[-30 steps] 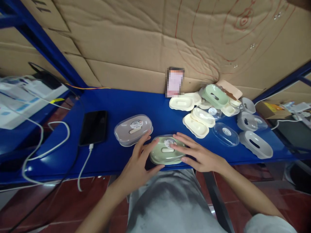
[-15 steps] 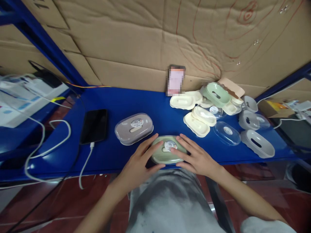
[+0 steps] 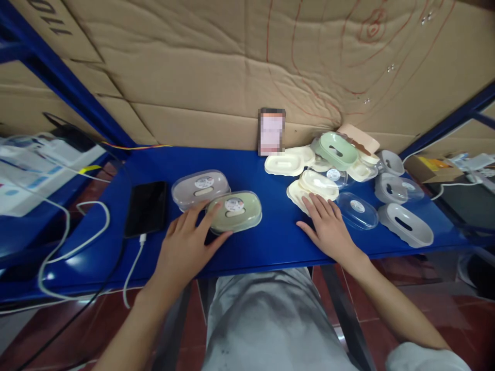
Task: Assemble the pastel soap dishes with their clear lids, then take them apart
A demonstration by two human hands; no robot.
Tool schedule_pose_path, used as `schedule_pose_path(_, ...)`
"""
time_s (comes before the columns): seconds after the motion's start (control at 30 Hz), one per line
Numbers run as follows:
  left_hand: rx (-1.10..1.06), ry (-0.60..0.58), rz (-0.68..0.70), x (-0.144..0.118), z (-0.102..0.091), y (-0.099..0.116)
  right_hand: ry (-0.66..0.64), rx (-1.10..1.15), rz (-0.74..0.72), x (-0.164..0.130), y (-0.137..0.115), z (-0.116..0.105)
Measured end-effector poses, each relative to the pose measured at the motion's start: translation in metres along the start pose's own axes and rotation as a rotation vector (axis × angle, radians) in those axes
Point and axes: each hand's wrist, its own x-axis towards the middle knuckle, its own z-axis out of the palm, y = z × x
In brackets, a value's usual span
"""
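Note:
My left hand (image 3: 187, 239) has its thumb and fingers around the left end of a green soap box (image 3: 247, 216) with a clear lid and a round label. That box rests on the blue table, against the front right of a greyish soap box (image 3: 185, 188), also lidded. My right hand (image 3: 328, 226) is open, fingers stretched over the near cream tray (image 3: 296, 193); whether they touch it I cannot tell. Another cream tray (image 3: 319, 181) overlaps it behind. Right of the hand lies a loose clear lid (image 3: 358, 208) with a label.
Several grey bases (image 3: 406, 224) stand at the right. A green base (image 3: 338, 149) sits on the pile at the back. A phone (image 3: 271, 131) leans on the cardboard wall (image 3: 193, 77). At the left lies a dark phone (image 3: 146, 208) with a white cable (image 3: 133, 268).
The green soap box has moved left, beside the greyish one, with my left hand on it. My right hand has let go of it and moved right to the cream trays.

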Motion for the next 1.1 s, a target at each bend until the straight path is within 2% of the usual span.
schedule_pose_path(0.13,0.035,-0.067,-0.094,0.039,0.01,-0.017,-0.037,0.037,-0.012,-0.008,-0.006,0.003)
schedule_pose_path(0.2,0.038,-0.048,-0.12,0.053,0.011,-0.015,-0.052,0.093,-0.077,-0.01,-0.015,-0.002)
schedule_pose_path(0.27,-0.027,-0.021,-0.071,0.056,0.009,-0.004,-0.104,0.185,-0.209,-0.01,-0.023,-0.01)
schedule_pose_path(0.33,-0.17,-0.055,0.086,0.049,0.007,0.016,-0.133,0.273,-0.302,-0.007,-0.024,-0.015)
schedule_pose_path(0.37,-0.252,-0.098,0.191,0.042,0.007,0.027,-0.115,0.291,-0.291,-0.006,-0.021,-0.016)
schedule_pose_path(0.43,-0.361,-0.18,0.342,0.027,0.007,0.046,-0.018,0.252,-0.16,-0.003,-0.008,-0.015)
schedule_pose_path(0.47,-0.388,-0.204,0.374,0.02,0.008,0.053,0.042,0.205,-0.076,-0.002,0.001,-0.013)
schedule_pose_path(0.57,-0.408,-0.21,0.368,0.005,0.011,0.06,0.159,0.058,0.075,0.001,0.033,-0.004)
schedule_pose_path(0.7,-0.397,-0.148,0.318,-0.004,0.011,0.054,0.196,-0.054,0.133,0.002,0.058,0.006)
schedule_pose_path(0.8,-0.38,-0.122,0.293,-0.008,0.011,0.052,0.143,-0.017,0.109,0.002,0.055,0.01)
schedule_pose_path(0.9,-0.347,-0.098,0.263,-0.011,0.012,0.052,0.12,0.141,0.059,-0.001,0.045,0.009)
schedule_pose_path(1.03,-0.334,-0.1,0.237,-0.011,0.014,0.052,0.091,0.342,-0.097,-0.016,0.042,0.002)
schedule_pose_path(1.1,-0.339,-0.104,0.247,-0.011,0.014,0.052,0.133,0.309,-0.055,-0.029,0.05,-0.001)
